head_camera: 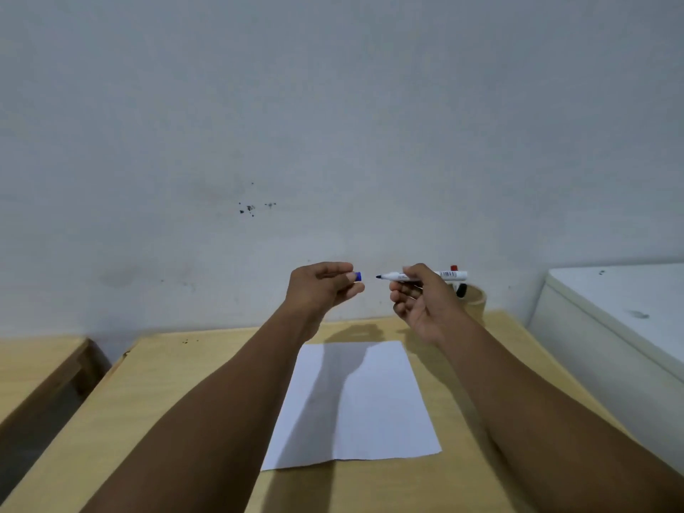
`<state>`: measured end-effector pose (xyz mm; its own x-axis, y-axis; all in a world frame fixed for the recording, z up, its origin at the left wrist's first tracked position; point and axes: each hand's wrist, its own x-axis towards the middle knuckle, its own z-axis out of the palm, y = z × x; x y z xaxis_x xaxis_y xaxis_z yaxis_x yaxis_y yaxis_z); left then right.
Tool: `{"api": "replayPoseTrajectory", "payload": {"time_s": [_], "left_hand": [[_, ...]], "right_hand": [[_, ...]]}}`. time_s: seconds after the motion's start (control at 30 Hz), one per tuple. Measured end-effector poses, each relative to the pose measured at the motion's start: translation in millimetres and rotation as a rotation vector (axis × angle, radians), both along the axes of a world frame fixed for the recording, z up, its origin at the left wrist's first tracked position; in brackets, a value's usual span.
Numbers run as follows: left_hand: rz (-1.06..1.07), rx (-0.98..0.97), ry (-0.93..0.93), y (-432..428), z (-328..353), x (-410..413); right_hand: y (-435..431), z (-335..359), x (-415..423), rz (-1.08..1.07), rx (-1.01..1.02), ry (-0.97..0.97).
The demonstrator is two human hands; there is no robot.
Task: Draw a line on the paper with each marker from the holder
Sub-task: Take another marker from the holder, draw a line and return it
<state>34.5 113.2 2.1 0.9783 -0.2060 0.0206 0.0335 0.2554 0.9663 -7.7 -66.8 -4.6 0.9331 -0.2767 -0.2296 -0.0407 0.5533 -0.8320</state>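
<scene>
My right hand (418,301) holds a white marker (449,275) level above the table, its dark uncapped tip pointing left. A short gap away, my left hand (320,288) pinches the marker's blue cap (358,276). Both hands hover above the far end of a blank white sheet of paper (374,409) that lies on the wooden table (166,401). Behind my right hand stands a wooden holder (477,303) at the table's back right, with a red-capped marker (453,268) and a black-capped marker (461,290) sticking out.
A pale wall (333,124) rises right behind the table. A white cabinet or appliance (610,327) stands at the right. Another wooden table (37,364) sits to the left across a narrow gap.
</scene>
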Motion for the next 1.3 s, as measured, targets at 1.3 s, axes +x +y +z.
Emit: {"api": "replayPoseTrajectory", "payload": {"time_s": [1.3], "left_hand": [[0.058,0.782,-0.728,-173,31,14]], "right_hand": [[-158,1,-45,-0.131,-0.721,0.262]]}}
